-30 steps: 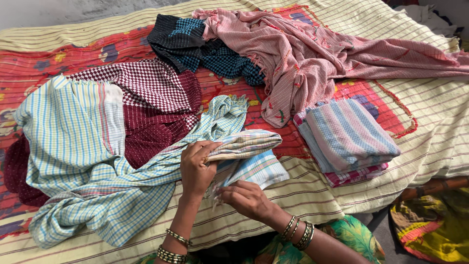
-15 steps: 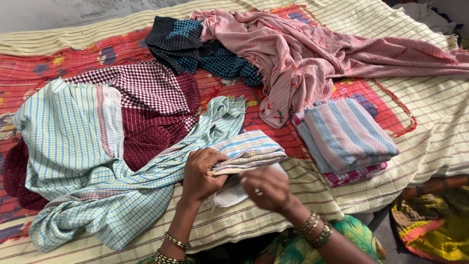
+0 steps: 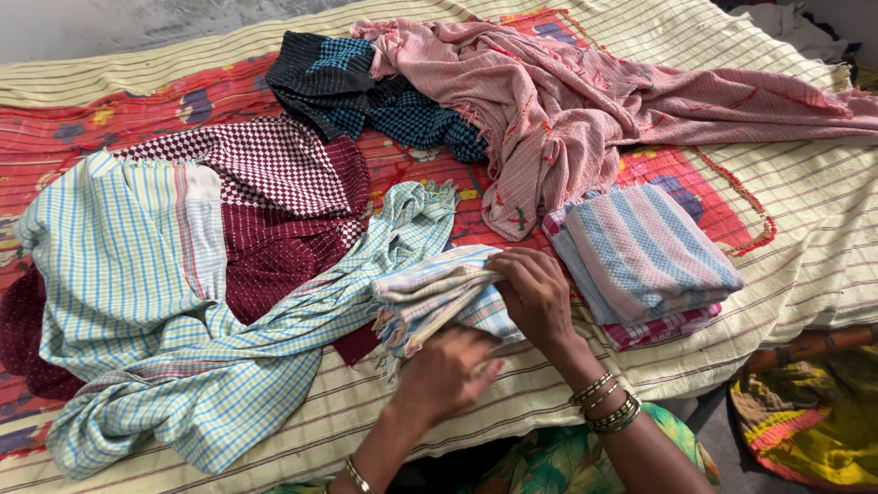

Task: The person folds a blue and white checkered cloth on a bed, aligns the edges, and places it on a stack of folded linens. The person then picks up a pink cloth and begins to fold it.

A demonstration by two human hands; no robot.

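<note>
On the bed before you, listed from left to right.

Checked cloth [image 3: 137, 302]: pale blue and white, loose and spread. One long tail of it runs up and right toward the middle, and its fringed end lies just beyond the bundle.

Maroon cloth [image 3: 283, 201]: checkered, partly under the checked cloth, lying flat.

Dark cloth [image 3: 366, 91]: blue-black, crumpled at the far side, touching the pink one.

Your left hand [image 3: 444, 375]: nearest the camera, blurred, fingers stretched forward with the palm down. It sits at the near, fringed end of the bundle. Whether it grips or only presses you cannot tell.

Bundle [image 3: 430, 293]: a folded striped cloth in pale blue, cream and pink. It lies at the middle of the near edge of the bed, between your two hands. Its long axis runs from near-left, by the left hand, to far-right, under the right hand. The left hand is just below it and the right is on its far end, so both hands touch it.

Your right hand [image 3: 535, 293]: curled over the bundle's far-right end, fingers closed down on the folds and thumb side hidden.

Pink cloth [image 3: 567, 119]: large, unfolded, sprawling across the far right.

Folded stack [image 3: 645, 256]: striped cloths, squared up, just right of the right hand and apart from the bundle.

Bedcover [image 3: 823, 238]: cream with thin stripes, with a red patterned panel beneath the cloths.
</note>
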